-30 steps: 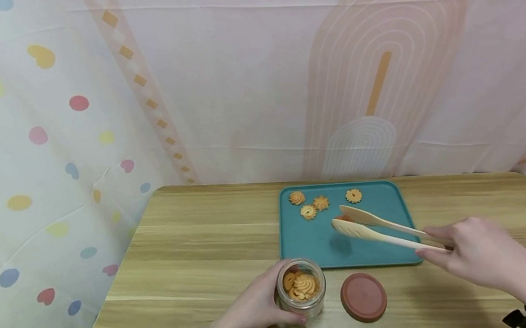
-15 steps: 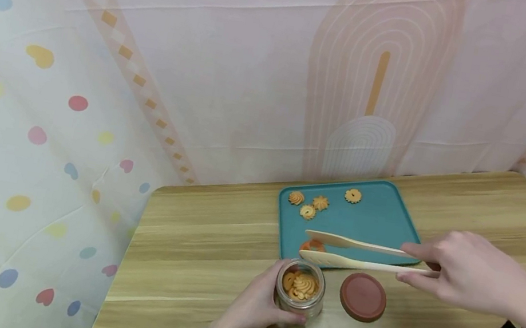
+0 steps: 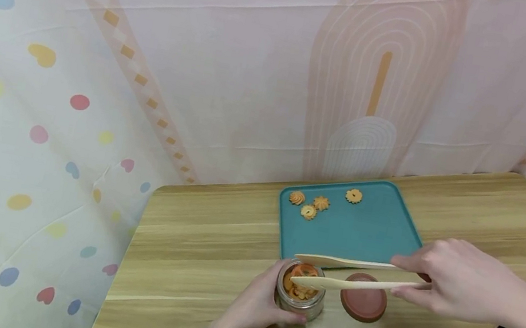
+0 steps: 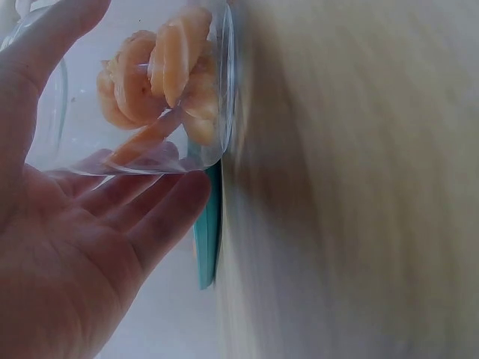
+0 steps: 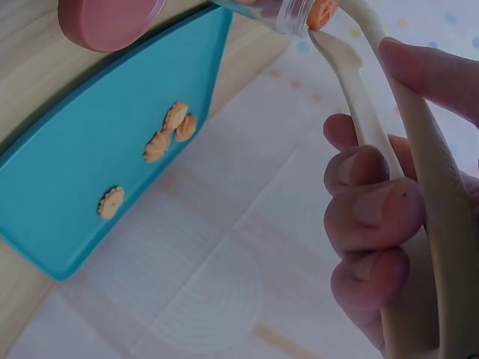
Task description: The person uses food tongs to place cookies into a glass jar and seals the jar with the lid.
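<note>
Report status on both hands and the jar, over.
Left hand grips open jar. Right hand holds wooden tongs, orange piece between tips at jar's mouth. Reddish lid beside jar, not blocking mouth.

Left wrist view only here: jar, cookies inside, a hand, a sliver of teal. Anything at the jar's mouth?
Observer: Yes, an orange piece, between the tips of wooden tongs.
Operator: Who has those?
Observer: The right hand grips them, reaching in from the right of the jar.
Operator: And the teal bit?
Observer: A tray beyond the jar, with four cookies on it.
</note>
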`<state>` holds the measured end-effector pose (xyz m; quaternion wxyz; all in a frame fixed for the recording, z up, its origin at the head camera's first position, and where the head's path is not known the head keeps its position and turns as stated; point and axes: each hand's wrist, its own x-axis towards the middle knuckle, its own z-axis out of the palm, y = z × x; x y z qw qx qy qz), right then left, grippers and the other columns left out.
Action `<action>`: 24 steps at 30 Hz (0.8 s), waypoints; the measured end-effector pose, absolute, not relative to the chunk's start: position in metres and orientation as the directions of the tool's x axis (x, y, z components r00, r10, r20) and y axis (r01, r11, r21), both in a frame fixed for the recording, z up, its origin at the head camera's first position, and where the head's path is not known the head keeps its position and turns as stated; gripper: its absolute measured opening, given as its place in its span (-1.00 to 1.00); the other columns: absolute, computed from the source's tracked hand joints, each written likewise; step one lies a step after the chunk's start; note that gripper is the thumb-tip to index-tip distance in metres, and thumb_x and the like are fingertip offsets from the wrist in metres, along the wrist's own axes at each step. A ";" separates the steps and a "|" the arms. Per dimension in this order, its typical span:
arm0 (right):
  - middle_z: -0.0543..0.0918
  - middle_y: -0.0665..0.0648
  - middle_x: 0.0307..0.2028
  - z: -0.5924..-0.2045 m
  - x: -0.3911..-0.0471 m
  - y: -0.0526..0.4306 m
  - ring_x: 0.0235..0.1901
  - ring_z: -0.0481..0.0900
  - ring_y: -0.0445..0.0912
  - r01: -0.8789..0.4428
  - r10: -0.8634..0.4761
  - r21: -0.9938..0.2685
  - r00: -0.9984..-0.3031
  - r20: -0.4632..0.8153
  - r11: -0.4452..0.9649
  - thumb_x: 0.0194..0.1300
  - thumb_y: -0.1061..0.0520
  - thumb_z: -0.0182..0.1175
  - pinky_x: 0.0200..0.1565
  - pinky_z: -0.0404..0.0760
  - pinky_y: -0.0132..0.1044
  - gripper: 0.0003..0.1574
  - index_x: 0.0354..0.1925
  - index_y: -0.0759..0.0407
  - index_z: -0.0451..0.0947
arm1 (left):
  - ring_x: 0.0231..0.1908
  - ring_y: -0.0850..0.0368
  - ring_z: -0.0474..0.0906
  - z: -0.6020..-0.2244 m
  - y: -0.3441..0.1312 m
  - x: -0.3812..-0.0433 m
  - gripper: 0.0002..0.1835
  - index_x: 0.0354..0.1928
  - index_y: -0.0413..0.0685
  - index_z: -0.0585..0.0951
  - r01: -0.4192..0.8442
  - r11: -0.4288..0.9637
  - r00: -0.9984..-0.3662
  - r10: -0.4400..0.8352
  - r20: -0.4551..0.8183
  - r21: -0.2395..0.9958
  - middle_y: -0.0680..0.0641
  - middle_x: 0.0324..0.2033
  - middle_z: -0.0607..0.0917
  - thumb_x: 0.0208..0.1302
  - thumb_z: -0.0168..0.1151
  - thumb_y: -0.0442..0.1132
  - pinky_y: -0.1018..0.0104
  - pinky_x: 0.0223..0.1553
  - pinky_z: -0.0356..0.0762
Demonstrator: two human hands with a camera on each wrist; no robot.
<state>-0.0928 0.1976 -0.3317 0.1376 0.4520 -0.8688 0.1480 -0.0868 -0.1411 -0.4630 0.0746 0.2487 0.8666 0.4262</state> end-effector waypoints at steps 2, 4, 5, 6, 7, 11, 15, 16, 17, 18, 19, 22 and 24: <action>0.01 -0.37 -0.63 -0.331 -0.093 0.197 -0.65 -0.03 -0.54 -0.831 -0.750 -0.129 -0.547 0.372 0.542 0.02 -0.10 0.42 -0.66 0.01 -0.62 -0.69 -0.42 -0.30 0.42 | 0.11 0.29 0.42 -0.463 -0.141 -0.087 0.00 0.38 0.32 0.25 0.367 0.518 -0.866 0.494 0.080 0.773 0.26 0.12 0.47 -0.17 0.55 0.08 0.21 0.15 0.39; 0.03 -0.38 -0.64 -0.331 -0.092 0.196 -0.65 -0.02 -0.55 -0.831 -0.754 -0.134 -0.548 0.362 0.540 0.05 -0.12 0.41 -0.67 0.02 -0.63 -0.75 -0.39 -0.27 0.48 | 0.10 0.29 0.42 -0.463 -0.141 -0.086 -0.01 0.37 0.31 0.25 0.369 0.520 -0.866 0.494 0.082 0.770 0.26 0.11 0.47 -0.17 0.55 0.08 0.22 0.14 0.39; 0.04 -0.38 -0.64 -0.331 -0.092 0.196 -0.66 -0.02 -0.55 -0.831 -0.756 -0.136 -0.549 0.357 0.540 0.06 -0.13 0.40 -0.67 0.02 -0.63 -0.77 -0.37 -0.25 0.51 | 0.09 0.30 0.42 -0.463 -0.141 -0.086 -0.01 0.37 0.30 0.26 0.371 0.521 -0.865 0.495 0.082 0.769 0.26 0.11 0.47 -0.17 0.55 0.08 0.23 0.14 0.39; 0.05 -0.39 -0.64 -0.331 -0.091 0.195 -0.66 -0.02 -0.56 -0.830 -0.756 -0.138 -0.550 0.353 0.540 0.06 -0.14 0.40 -0.68 0.02 -0.63 -0.78 -0.36 -0.24 0.53 | 0.09 0.30 0.43 -0.463 -0.141 -0.086 -0.02 0.37 0.29 0.26 0.372 0.522 -0.865 0.495 0.083 0.768 0.26 0.10 0.47 -0.16 0.55 0.09 0.23 0.13 0.40; 0.04 -0.39 -0.64 -0.331 -0.091 0.195 -0.66 -0.03 -0.56 -0.830 -0.757 -0.138 -0.551 0.352 0.540 0.07 -0.14 0.39 -0.68 0.01 -0.64 -0.78 -0.35 -0.24 0.53 | 0.09 0.30 0.43 -0.463 -0.141 -0.086 -0.02 0.36 0.29 0.26 0.373 0.521 -0.865 0.495 0.084 0.768 0.26 0.10 0.47 -0.17 0.55 0.08 0.23 0.13 0.40; 0.02 -0.38 -0.64 -0.332 -0.091 0.194 -0.66 -0.04 -0.55 -0.833 -0.761 -0.137 -0.547 0.350 0.536 0.07 -0.16 0.39 -0.67 0.03 -0.63 -0.75 -0.38 -0.28 0.47 | 0.08 0.30 0.43 -0.463 -0.141 -0.086 -0.02 0.36 0.30 0.26 0.371 0.524 -0.865 0.495 0.080 0.767 0.27 0.09 0.48 -0.17 0.55 0.08 0.23 0.13 0.40; 0.03 -0.37 -0.65 -0.332 -0.090 0.194 -0.66 -0.05 -0.52 -0.823 -0.757 -0.136 -0.563 0.332 0.552 0.09 -0.20 0.37 -0.66 0.05 -0.59 -0.75 -0.29 -0.17 0.62 | 0.08 0.29 0.43 -0.461 -0.141 -0.085 0.00 0.38 0.26 0.25 0.364 0.542 -0.868 0.492 0.065 0.757 0.26 0.08 0.48 -0.17 0.54 0.11 0.21 0.13 0.40; 0.03 -0.37 -0.66 -0.332 -0.090 0.194 -0.66 -0.06 -0.51 -0.819 -0.753 -0.135 -0.568 0.332 0.558 0.08 -0.21 0.37 -0.66 0.04 -0.58 -0.70 -0.26 -0.12 0.66 | 0.09 0.29 0.43 -0.461 -0.141 -0.085 0.01 0.39 0.25 0.25 0.362 0.546 -0.869 0.492 0.061 0.755 0.26 0.08 0.48 -0.17 0.54 0.11 0.21 0.13 0.40; 0.04 -0.36 -0.66 -0.333 -0.090 0.195 -0.67 -0.07 -0.50 -0.815 -0.749 -0.135 -0.572 0.334 0.563 0.08 -0.21 0.37 -0.66 0.02 -0.58 -0.65 -0.22 -0.08 0.68 | 0.09 0.29 0.42 -0.460 -0.141 -0.086 0.01 0.38 0.22 0.25 0.362 0.550 -0.869 0.491 0.059 0.752 0.25 0.08 0.48 -0.17 0.53 0.12 0.21 0.13 0.40; 0.04 -0.36 -0.67 -0.333 -0.090 0.195 -0.67 -0.08 -0.50 -0.813 -0.744 -0.136 -0.575 0.340 0.566 0.06 -0.21 0.38 -0.67 0.00 -0.57 -0.58 -0.18 -0.03 0.71 | 0.09 0.28 0.43 -0.460 -0.141 -0.086 0.00 0.38 0.21 0.26 0.362 0.552 -0.869 0.492 0.058 0.751 0.24 0.08 0.48 -0.17 0.53 0.13 0.21 0.13 0.40; 0.06 -0.36 -0.67 -0.333 -0.090 0.196 -0.67 -0.08 -0.49 -0.811 -0.738 -0.138 -0.578 0.348 0.569 0.04 -0.20 0.40 -0.67 -0.01 -0.57 -0.54 -0.15 0.02 0.72 | 0.09 0.28 0.42 -0.460 -0.141 -0.086 0.00 0.38 0.21 0.26 0.361 0.549 -0.868 0.493 0.057 0.754 0.23 0.09 0.48 -0.17 0.53 0.12 0.21 0.14 0.40; 0.06 -0.36 -0.67 -0.333 -0.091 0.197 -0.67 -0.10 -0.50 -0.810 -0.726 -0.133 -0.574 0.378 0.571 -0.01 -0.16 0.43 -0.69 -0.05 -0.60 -0.57 -0.17 -0.03 0.71 | 0.10 0.28 0.42 -0.460 -0.142 -0.086 -0.01 0.37 0.25 0.27 0.365 0.532 -0.863 0.501 0.064 0.764 0.22 0.11 0.48 -0.16 0.54 0.10 0.22 0.14 0.39; 0.07 -0.36 -0.67 -0.333 -0.092 0.197 -0.67 -0.09 -0.50 -0.810 -0.721 -0.129 -0.571 0.391 0.572 -0.02 -0.16 0.44 -0.69 -0.05 -0.61 -0.59 -0.18 -0.05 0.71 | 0.10 0.29 0.42 -0.461 -0.142 -0.087 -0.02 0.37 0.32 0.26 0.370 0.518 -0.860 0.505 0.073 0.771 0.23 0.11 0.48 -0.16 0.54 0.08 0.22 0.14 0.39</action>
